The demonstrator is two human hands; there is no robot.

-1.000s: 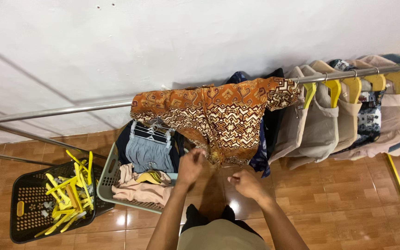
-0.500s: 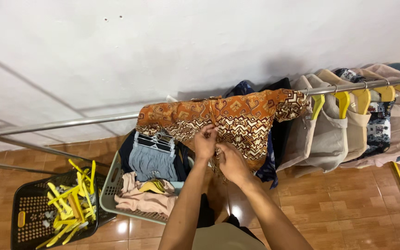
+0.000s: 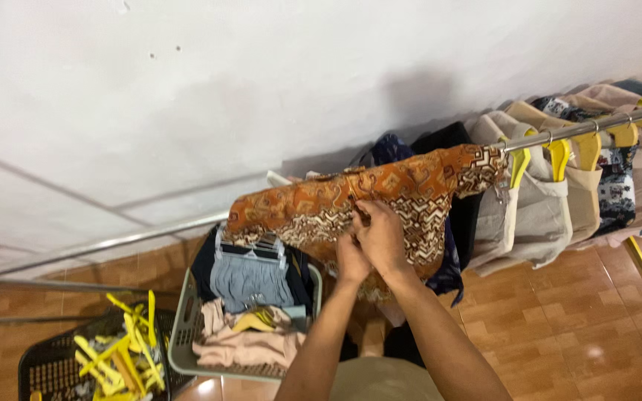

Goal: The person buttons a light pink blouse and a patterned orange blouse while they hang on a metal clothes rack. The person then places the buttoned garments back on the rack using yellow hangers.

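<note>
- The right hand (image 3: 384,236) has come up from waist height to the orange patterned shirt (image 3: 380,197) draped over the metal rail (image 3: 113,241), and is now pinching the cloth near the top edge, fingers curled into it.
- The left hand (image 3: 351,260) has closed in from the side and now sits just under and against the right one, also gripping the shirt; its fingertips are largely hidden behind the right hand, so how firm that grip is cannot be told for sure.
- A second ago the hands were apart and lower down; now both meet at the middle of the garment, which suggests the work has moved from reaching to handling the cloth itself.
- The shirt hangs across the rail as before, its right end touching the first yellow hanger (image 3: 518,163) of the row of hung beige garments (image 3: 540,215).
- Below the shirt, a grey laundry basket (image 3: 183,341) holds pink cloth and a grey clip hanger with blue-grey pieces.
- To the left, a black basket (image 3: 39,367) holds loose yellow hangers (image 3: 124,356).
</note>
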